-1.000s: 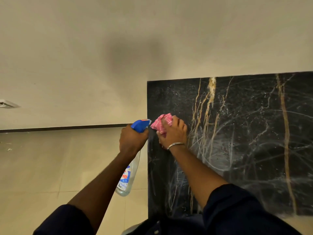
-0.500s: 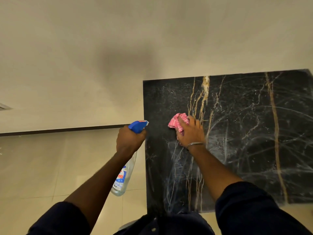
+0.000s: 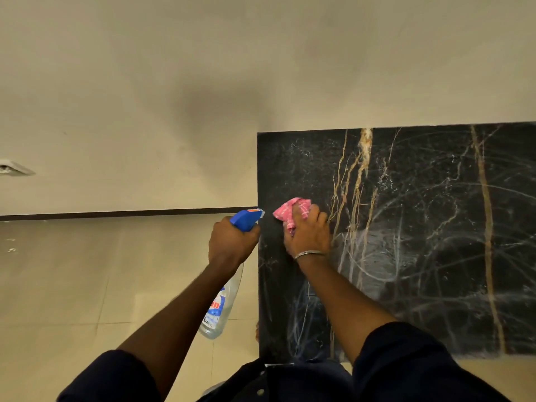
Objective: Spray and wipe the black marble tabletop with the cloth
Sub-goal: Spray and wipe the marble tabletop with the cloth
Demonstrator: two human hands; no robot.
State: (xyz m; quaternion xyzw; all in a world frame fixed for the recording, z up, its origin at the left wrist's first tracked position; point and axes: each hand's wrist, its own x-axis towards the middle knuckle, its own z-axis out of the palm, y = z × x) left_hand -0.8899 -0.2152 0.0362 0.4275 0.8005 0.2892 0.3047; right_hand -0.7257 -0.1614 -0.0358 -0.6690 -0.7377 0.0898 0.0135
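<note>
The black marble tabletop, veined in gold and white, fills the right half of the view and shows pale wet streaks. My right hand presses a bunched pink checked cloth onto the marble near its left edge. A metal bangle circles that wrist. My left hand grips a clear spray bottle with a blue trigger head, held just left of the tabletop's edge, its nozzle pointing toward the cloth.
A cream wall rises behind the tabletop, with a dark skirting strip along its base. Beige floor tiles lie to the left. A white fitting sits on the wall at far left.
My right hand has slid the cloth back to the left, toward the tabletop's left edge, after moving right half a second ago. The left hand keeps the bottle in about the same place.
</note>
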